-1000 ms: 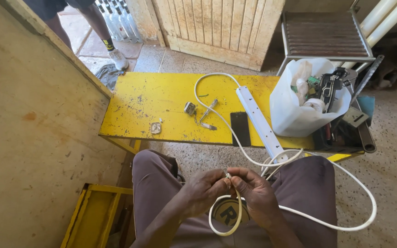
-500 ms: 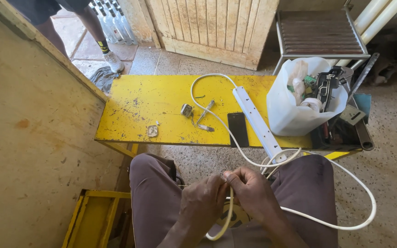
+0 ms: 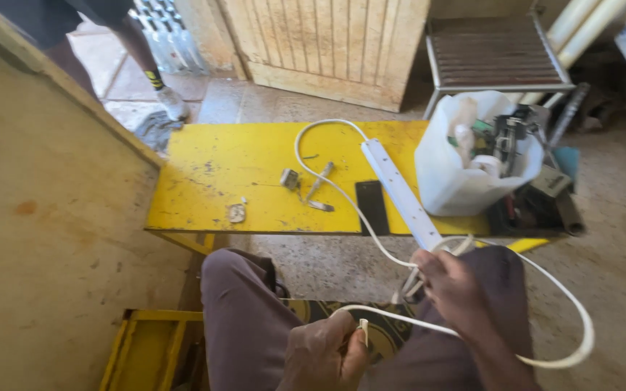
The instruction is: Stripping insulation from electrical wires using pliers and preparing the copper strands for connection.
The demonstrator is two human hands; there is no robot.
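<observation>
Over our lap, between the knees, we hold the white flat cable (image 3: 400, 318) with both hands. Our left hand (image 3: 324, 356) is closed around the cut end of it, with the tip standing up between thumb and fingers, probably so that the end stays steady and easy to see. Our right hand (image 3: 454, 289) is closed on the same cable higher up, near a small metal tool (image 3: 409, 286) which we cannot identify well; it seems to take the slack so the cable does not pull away. From there the cable makes a wide loop to the right and goes back up to the white power strip (image 3: 400, 190), which lies across the yellow tabletop (image 3: 219, 174) with its lower end over the front edge. Beside the strip lies a dark phone (image 3: 372, 206), and to the left some small metal parts (image 3: 306, 190). A white cut plastic container (image 3: 458, 181), without visible label, stands at the right end and keeps tools together. Another person's leg (image 3: 143, 61) stands behind
</observation>
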